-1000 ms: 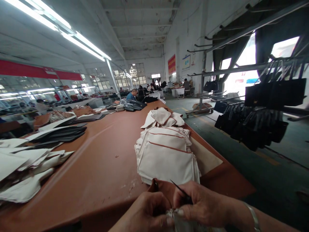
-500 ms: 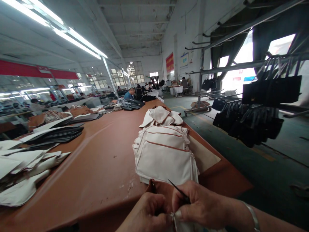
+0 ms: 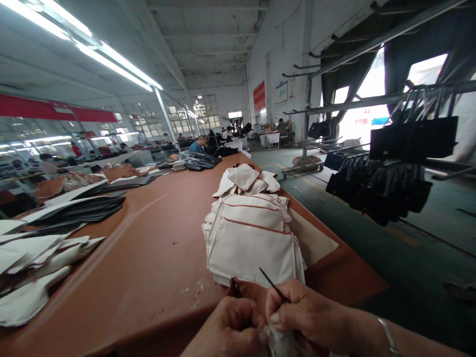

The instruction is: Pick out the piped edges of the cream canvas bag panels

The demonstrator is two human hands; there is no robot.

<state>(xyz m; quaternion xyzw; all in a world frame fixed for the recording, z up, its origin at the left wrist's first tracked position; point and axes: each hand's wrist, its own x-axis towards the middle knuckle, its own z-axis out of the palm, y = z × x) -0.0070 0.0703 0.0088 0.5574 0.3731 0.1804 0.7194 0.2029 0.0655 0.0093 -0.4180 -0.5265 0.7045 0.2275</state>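
Note:
At the bottom centre, my left hand (image 3: pixel 232 325) pinches the edge of a whitish piece (image 3: pixel 280 342) that runs off the bottom of the view. My right hand (image 3: pixel 301 312) meets it there, its fingers closed on the same piece and on a thin dark pointed tool (image 3: pixel 273 284), whose tip points up and left. A brown leather piece (image 3: pixel 253 291) with a small dark opening rises just behind both hands. Beyond it lies a stack of cream panels (image 3: pixel 251 248) with brown edging, and a smaller cream pile (image 3: pixel 243 177) sits farther back.
The brown-covered table (image 3: pixel 148 258) stretches ahead. White pieces (image 3: pixel 33 253) and black sheets (image 3: pixel 82 210) lie at the left. Black bags (image 3: pixel 412 139) hang from a metal rack at the right. A person in blue (image 3: pixel 198 145) and other people sit farther back.
The whitish piece between my hands has shifted and shows more at the bottom. The dark tool's tip has risen slightly in view. The whole view has moved a little.

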